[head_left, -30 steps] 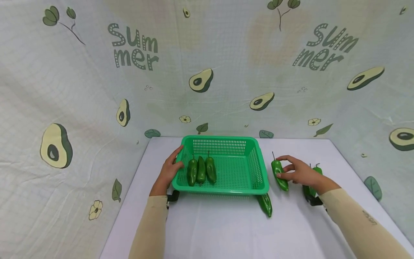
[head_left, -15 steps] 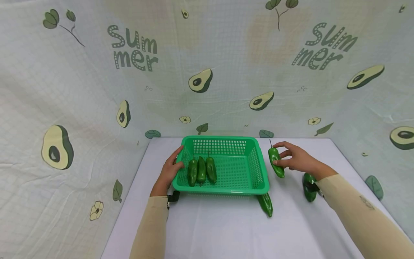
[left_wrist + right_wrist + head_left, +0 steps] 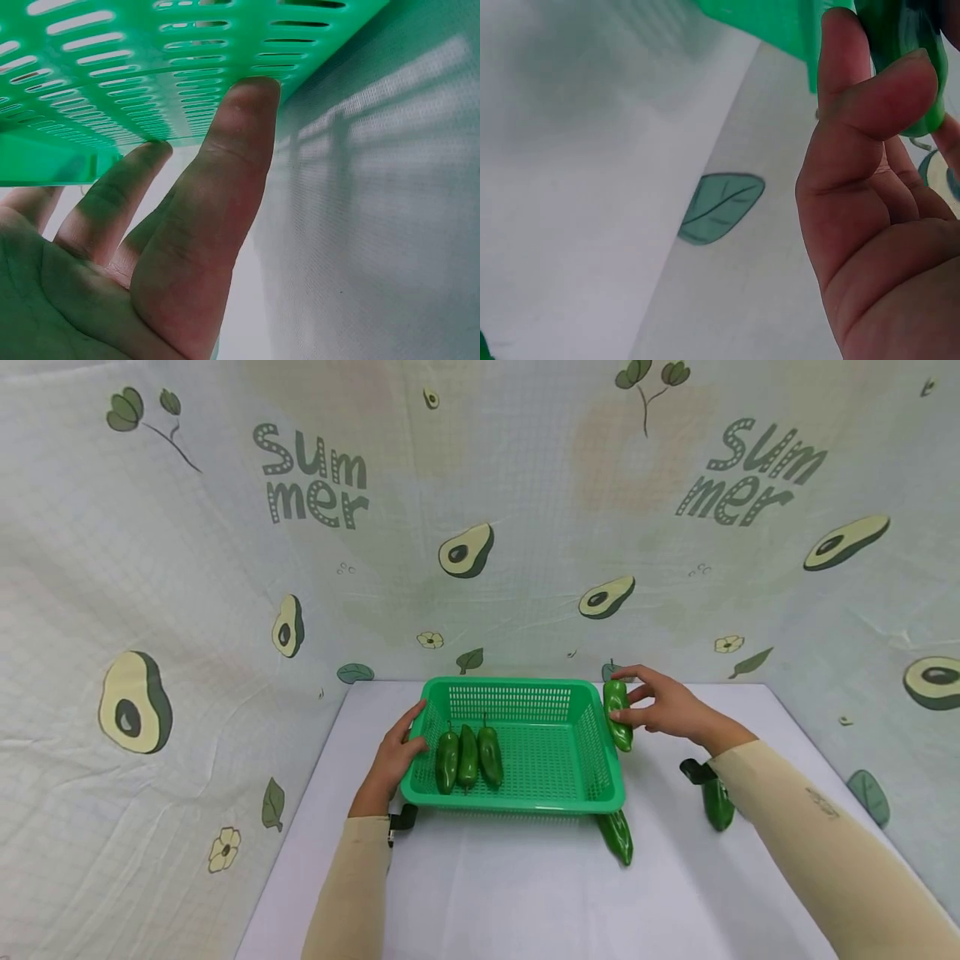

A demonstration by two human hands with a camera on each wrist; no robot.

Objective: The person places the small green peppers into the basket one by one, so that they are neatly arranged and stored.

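A big pale cloth [image 3: 525, 493] with avocados on it hangs behind the white desk [image 3: 495, 893]. On the desk sits a green basket [image 3: 510, 806] full of little holes. The left hand [image 3: 392, 762] is at the basket's left side, its fingers spread and almost straight, touching the side and lifting nothing. The right hand [image 3: 666, 706] has its thumb and fingers closed round a pepper, with only the pepper's width between them. That held pepper [image 3: 616, 695] is up by the basket's right rim, near the back corner, stem end away from the person; I can't tell if it touches the rim. Three more peppers [image 3: 467, 756] lie side by side in the left part of the basket. One long pepper [image 3: 617, 837] pokes out by the front right corner, and another pepper [image 3: 718, 803] is partly hidden by the right sleeve [image 3: 810, 827]. To do this bit well, I think the pinch should be firm but not squashy, the pepper should stay higher than the rim, and its thin stem [image 3: 612, 663] should not snag.
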